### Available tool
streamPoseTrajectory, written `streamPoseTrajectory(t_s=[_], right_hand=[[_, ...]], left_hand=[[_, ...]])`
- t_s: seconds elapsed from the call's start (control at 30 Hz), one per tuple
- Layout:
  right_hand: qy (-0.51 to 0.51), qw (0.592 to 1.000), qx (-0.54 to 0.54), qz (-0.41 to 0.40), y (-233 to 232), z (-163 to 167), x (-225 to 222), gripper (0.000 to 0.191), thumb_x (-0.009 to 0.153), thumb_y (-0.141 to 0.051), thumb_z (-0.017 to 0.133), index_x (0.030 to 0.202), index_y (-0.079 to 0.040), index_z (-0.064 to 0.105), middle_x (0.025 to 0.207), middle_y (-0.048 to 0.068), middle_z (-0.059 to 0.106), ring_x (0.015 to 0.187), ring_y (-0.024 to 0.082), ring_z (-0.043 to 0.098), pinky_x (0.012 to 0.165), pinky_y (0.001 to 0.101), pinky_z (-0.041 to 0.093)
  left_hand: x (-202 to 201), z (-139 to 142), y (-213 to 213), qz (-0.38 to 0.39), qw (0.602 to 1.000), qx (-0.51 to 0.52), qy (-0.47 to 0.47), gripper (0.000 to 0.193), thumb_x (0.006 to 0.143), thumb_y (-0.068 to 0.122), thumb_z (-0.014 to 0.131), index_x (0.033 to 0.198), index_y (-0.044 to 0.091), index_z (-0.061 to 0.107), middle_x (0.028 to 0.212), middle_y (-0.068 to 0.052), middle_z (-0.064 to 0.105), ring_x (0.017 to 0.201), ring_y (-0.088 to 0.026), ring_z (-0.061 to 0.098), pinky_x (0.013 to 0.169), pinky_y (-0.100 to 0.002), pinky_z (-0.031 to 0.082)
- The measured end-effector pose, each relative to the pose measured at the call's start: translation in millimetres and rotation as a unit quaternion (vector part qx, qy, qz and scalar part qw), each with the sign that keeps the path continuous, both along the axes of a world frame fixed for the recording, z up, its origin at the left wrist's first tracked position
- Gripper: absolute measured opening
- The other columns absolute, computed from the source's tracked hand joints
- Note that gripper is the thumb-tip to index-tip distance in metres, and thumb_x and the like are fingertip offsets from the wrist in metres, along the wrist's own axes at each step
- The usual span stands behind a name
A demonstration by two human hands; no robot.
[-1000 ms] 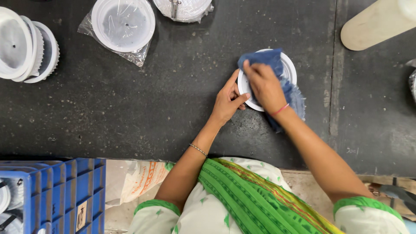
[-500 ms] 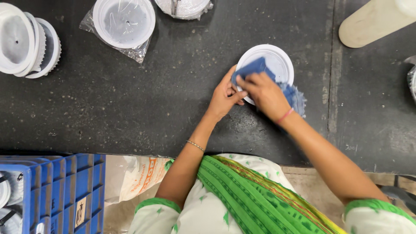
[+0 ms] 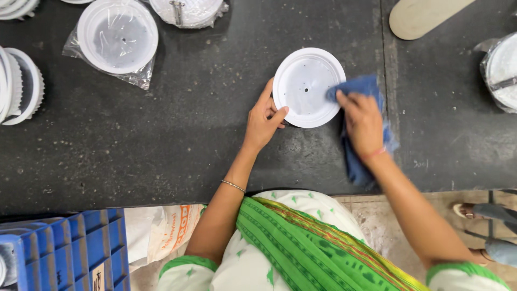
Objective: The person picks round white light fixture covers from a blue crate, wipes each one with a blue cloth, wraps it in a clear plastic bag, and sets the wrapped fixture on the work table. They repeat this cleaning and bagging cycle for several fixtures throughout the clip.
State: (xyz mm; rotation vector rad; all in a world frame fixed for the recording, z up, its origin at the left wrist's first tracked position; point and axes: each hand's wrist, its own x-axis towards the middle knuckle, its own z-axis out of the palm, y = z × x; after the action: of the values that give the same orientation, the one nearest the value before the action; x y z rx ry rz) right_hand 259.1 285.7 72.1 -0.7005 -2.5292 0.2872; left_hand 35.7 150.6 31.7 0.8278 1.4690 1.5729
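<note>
A round white plastic disc (image 3: 304,85) lies flat on the black table (image 3: 188,134). My left hand (image 3: 264,118) holds the disc's left rim, thumb on its lower edge. My right hand (image 3: 362,123) presses a blue cloth (image 3: 360,89) against the disc's right edge. The cloth's loose end hangs below my wrist toward the table's near edge.
More white discs lie around: one in a clear bag (image 3: 117,36) at the back left, a stack (image 3: 19,86) at the far left, a bagged one (image 3: 186,11) at the back, another (image 3: 501,70) at the right. A blue crate (image 3: 59,248) stands below left. A beige oval piece (image 3: 425,16) lies at the back right.
My right hand has drawn the blue cloth from the disc's middle to its right edge, uncovering most of the disc. My left hand stays on the left rim.
</note>
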Motion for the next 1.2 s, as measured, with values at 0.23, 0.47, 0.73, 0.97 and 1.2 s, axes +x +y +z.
streamPoseTrajectory(t_s=[0.23,0.47,0.73,0.97,1.2], right_hand=[[0.008,0.991,0.071,0.109,93,0,-57,0.040,0.092,0.000,0.072,0.130,-0.010,0.074,0.121,0.007,0.069,0.108,0.030,0.061,0.092,0.0386,0.052],[0.030,0.993,0.033,0.113,89,0,-40,0.033,0.096,0.000,0.073,0.128,-0.009,0.074,0.118,0.008,0.068,0.107,0.031,0.061,0.091,0.0399,0.051],[0.069,0.994,-0.064,-0.058,-48,-11,6,0.037,0.090,0.010,0.065,0.124,-0.003,0.071,0.098,0.015,0.060,0.096,0.034,0.059,0.086,0.0422,0.050],[0.118,0.991,-0.051,-0.039,-69,-10,21,0.038,0.091,0.011,0.066,0.124,-0.006,0.072,0.106,0.013,0.066,0.100,0.033,0.062,0.091,0.0436,0.049],[-0.003,0.998,-0.003,-0.070,2,4,34,0.034,0.098,-0.009,0.070,0.130,0.003,0.069,0.128,0.023,0.065,0.117,0.040,0.061,0.106,0.0503,0.049]], left_hand=[[-3,2,4,-0.016,0.999,0.009,-0.036,0.079,0.096,0.005,0.067,0.164,0.011,0.027,0.087,-0.003,0.062,0.073,-0.008,0.064,0.063,-0.025,0.062],[2,5,5,-0.002,0.999,-0.007,-0.033,0.075,0.096,0.002,0.065,0.162,0.009,0.030,0.085,0.000,0.059,0.076,-0.007,0.064,0.064,-0.026,0.065],[5,-4,6,0.008,0.999,0.010,-0.033,0.074,0.098,0.000,0.065,0.162,0.009,0.030,0.084,0.001,0.056,0.076,-0.005,0.062,0.066,-0.027,0.067],[16,-16,-8,0.087,0.995,0.031,-0.020,0.076,0.097,0.002,0.067,0.162,0.007,0.028,0.085,-0.002,0.059,0.073,-0.009,0.066,0.062,-0.028,0.066],[21,28,-90,0.184,0.982,-0.042,0.012,0.082,0.092,0.022,0.074,0.157,0.004,0.028,0.101,-0.004,0.073,0.066,-0.013,0.074,0.055,-0.028,0.063]])
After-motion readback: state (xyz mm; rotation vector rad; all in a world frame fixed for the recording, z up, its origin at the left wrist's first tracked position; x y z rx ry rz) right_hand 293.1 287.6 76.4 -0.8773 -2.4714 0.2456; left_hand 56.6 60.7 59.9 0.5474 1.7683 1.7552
